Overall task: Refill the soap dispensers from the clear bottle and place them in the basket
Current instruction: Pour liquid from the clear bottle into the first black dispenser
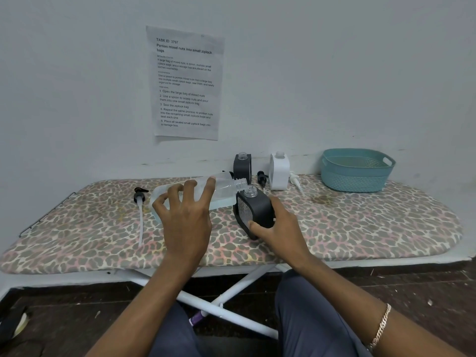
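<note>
Right in front of us, we see a low ironing board [360,222] with a leopard-print cover, standing against a pale wall. The person's left hand [185,217] grasps the clear bottle [224,188] from above, fingers spread and curled over its body. The bottle lies tipped almost on its side, and its uncapped mouth points right, just above the open neck of a black soap dispenser [257,208]. We can make out pale liquid pooled along the bottle's lower side.

The right hand [279,229] grips that black dispenser low down, with the thumb across its front edge and the fingers hidden behind it. The dispenser leans left toward the bottle, near the middle of the board.

Further back, against the wall, we see a second black dispenser [242,166] and a white dispenser [279,173], both upright with bare necks. A small black pump [261,176] lies between them, and a white pump [295,179] lies just right of the white one. Another black pump with a long pale tube [140,202] lies on the left part of the board, left of the bottle.

The teal basket [356,173] sits at the far right rear of the board, well apart from both hands. A printed sheet [185,83] is fixed to the wall above, and a chain bracelet [381,325] circles the right wrist.
</note>
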